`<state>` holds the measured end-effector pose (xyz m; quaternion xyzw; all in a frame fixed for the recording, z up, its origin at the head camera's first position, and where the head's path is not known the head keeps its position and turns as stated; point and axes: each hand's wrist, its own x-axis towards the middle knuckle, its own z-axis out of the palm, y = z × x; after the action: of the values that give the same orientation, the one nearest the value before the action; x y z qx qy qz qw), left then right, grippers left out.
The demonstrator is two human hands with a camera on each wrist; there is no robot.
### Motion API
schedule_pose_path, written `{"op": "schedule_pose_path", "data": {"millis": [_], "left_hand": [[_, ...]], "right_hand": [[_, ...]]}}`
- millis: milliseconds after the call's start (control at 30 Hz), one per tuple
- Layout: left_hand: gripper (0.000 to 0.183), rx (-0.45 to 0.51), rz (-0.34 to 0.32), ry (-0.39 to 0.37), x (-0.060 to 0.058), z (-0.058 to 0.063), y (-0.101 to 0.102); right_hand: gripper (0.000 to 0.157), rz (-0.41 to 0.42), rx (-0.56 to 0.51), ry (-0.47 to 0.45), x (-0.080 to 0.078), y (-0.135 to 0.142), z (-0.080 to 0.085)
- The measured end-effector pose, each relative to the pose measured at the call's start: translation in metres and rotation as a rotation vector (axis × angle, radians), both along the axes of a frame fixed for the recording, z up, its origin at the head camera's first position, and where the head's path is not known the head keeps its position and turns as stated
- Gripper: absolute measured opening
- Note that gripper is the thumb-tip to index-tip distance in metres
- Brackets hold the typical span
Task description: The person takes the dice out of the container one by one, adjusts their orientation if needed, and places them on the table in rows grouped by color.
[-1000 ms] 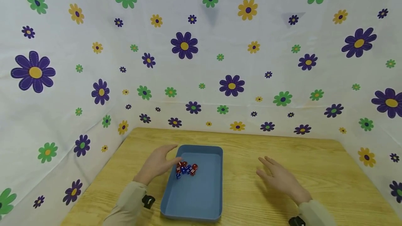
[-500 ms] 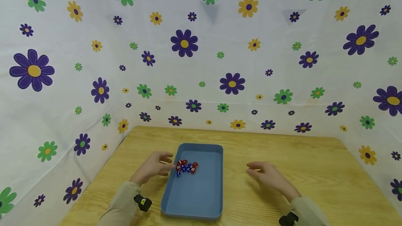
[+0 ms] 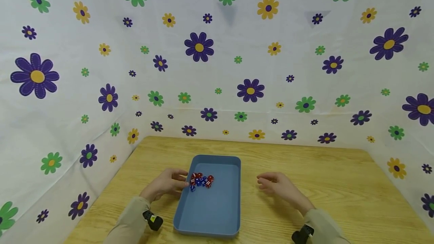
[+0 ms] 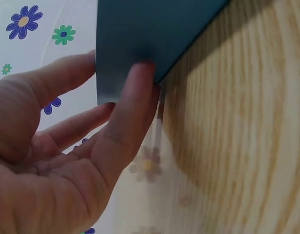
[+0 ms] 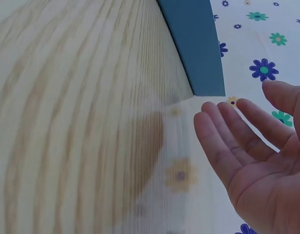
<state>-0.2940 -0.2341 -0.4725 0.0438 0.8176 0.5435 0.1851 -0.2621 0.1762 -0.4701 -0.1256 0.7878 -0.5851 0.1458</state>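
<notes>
A blue rectangular tray lies on the wooden table. Inside, toward its far left part, red and blue dice sit in a loose cluster. My left hand is at the tray's left side: fingertips touch the outer wall, while the thumb tip comes right to the rim. Off to the right of the tray, my right hand holds nothing. Its fingers point toward the tray with a gap between. The right wrist view shows its loosely bent fingers short of the tray's wall.
A wooden table extends around the tray. White cloth printed with flowers encloses the table at the back and both sides. Each sleeve has a black wrist device at its cuff.
My left hand has drawn back from over the tray's rim and lowered to its outer left side. My right hand has moved left, nearer the tray. The tray and dice stay put.
</notes>
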Motion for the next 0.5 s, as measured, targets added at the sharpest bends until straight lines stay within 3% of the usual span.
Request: {"op": "schedule_pose_path", "data": {"millis": [267, 500], "left_hand": [[0.067, 0.147, -0.060, -0.100, 0.000, -0.005, -0.008], [0.066, 0.139, -0.033, -0.092, 0.001, -0.005, -0.008]], "right_hand": [[0.050, 0.022, -0.111, -0.024, -0.013, -0.017, -0.001], [0.046, 0.038, -0.144, 0.019, -0.020, -0.044, 0.007]]}}
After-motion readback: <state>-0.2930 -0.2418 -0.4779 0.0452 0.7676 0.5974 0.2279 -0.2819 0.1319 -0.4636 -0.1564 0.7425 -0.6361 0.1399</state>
